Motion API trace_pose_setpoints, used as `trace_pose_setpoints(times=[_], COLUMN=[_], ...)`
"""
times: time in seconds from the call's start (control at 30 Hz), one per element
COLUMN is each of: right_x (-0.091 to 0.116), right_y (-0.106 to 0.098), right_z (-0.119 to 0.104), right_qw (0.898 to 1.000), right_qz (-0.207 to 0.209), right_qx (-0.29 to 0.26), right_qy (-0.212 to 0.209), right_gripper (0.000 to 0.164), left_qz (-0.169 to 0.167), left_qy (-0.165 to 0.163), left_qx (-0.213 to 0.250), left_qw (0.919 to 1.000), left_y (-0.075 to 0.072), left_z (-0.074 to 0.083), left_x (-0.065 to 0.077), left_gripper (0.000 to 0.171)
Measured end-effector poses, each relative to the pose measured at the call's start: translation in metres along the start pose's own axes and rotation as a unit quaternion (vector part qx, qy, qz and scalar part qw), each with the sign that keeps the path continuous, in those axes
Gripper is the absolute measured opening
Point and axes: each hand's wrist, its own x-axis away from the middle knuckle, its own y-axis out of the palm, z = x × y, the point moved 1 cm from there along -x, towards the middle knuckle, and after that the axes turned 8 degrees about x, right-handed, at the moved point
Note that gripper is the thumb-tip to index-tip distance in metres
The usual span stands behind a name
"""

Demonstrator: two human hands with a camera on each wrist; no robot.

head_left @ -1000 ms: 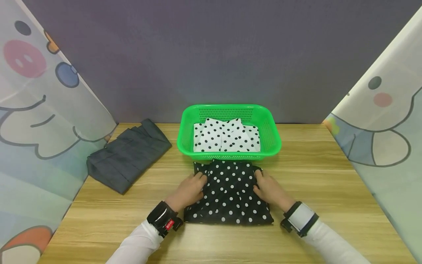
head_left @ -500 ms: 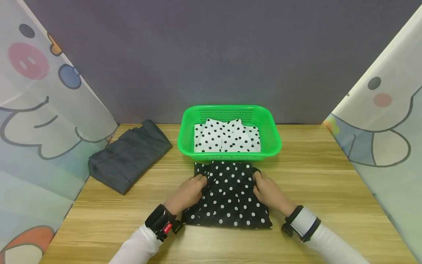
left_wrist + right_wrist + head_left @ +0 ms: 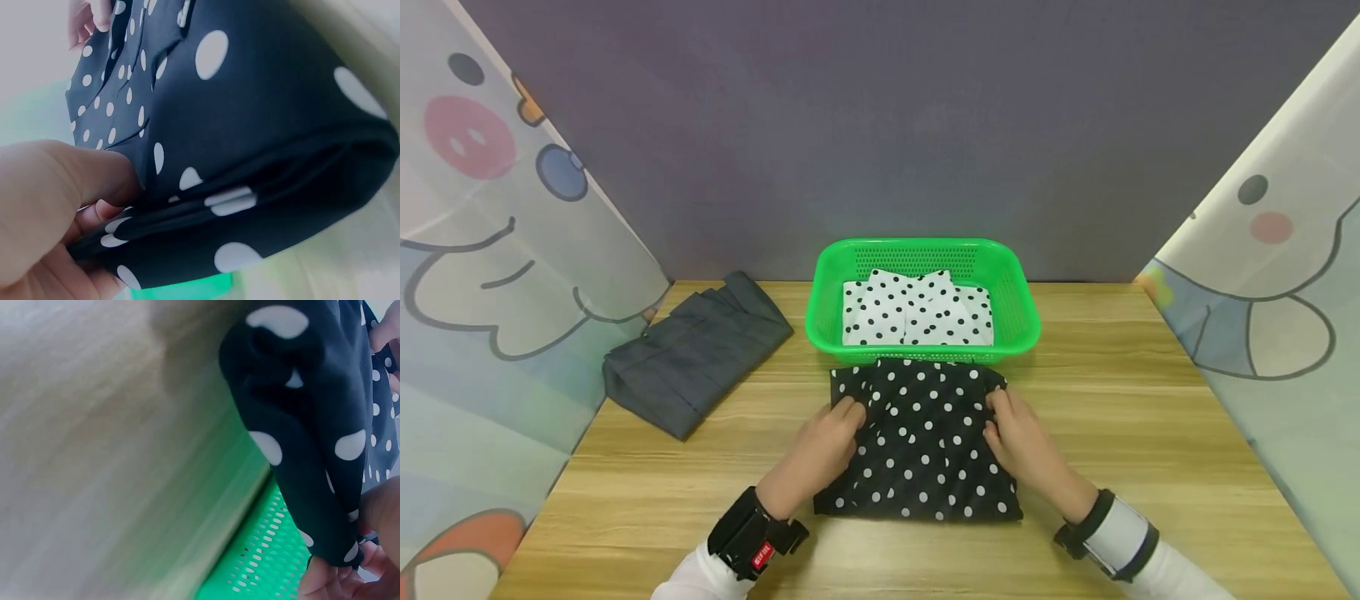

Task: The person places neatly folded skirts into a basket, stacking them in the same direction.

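Note:
A folded black cloth with white polka dots (image 3: 921, 442) lies in front of the green basket, between both hands. My left hand (image 3: 815, 452) pinches its left side; in the left wrist view the thumb lies on top and the fingers are underneath the folded layers (image 3: 231, 200). At the right side, my right hand (image 3: 1028, 446) grips the edge between thumb and fingers. The right wrist view shows that rolled-over edge (image 3: 312, 462) close up. The cloth's upper edge is close to the basket's front, and I cannot tell whether they touch.
The green perforated basket (image 3: 1024, 308) stands at the back middle, holding a folded white cloth with black dots (image 3: 917, 312). To the left lies a folded dark grey cloth (image 3: 700, 358) on the wooden table (image 3: 1150, 433). A grey panel (image 3: 880, 125) rises behind.
The black dotted cloth's upper part has spread wider, its left and right edges farther apart. The right hand has shifted slightly right, the left hand slightly left. Both keep hold of it.

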Motion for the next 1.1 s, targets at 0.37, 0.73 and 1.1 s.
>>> trace_pose_setpoints(times=[0.37, 0.73, 1.1], right_x=[-0.017, -0.056, -0.096], right_y=[-0.021, -0.041, -0.055], right_z=[0.004, 0.015, 0.029], right_qw=[0.999, 0.996, 0.998], right_qz=[0.038, 0.052, 0.024], right_qx=[0.002, 0.019, 0.027], right_qy=[-0.04, -0.071, -0.06], right_gripper=[0.03, 0.031, 0.026], left_qz=[0.07, 0.044, 0.033], left_qy=[0.039, 0.041, 0.043], left_qx=[-0.017, -0.014, -0.038], left_qw=[0.9967, 0.9981, 0.9978], left_y=[-0.016, -0.041, -0.061], left_z=[0.002, -0.004, -0.018], left_x=[-0.014, -0.046, -0.086], left_gripper=[0.03, 0.027, 0.02])
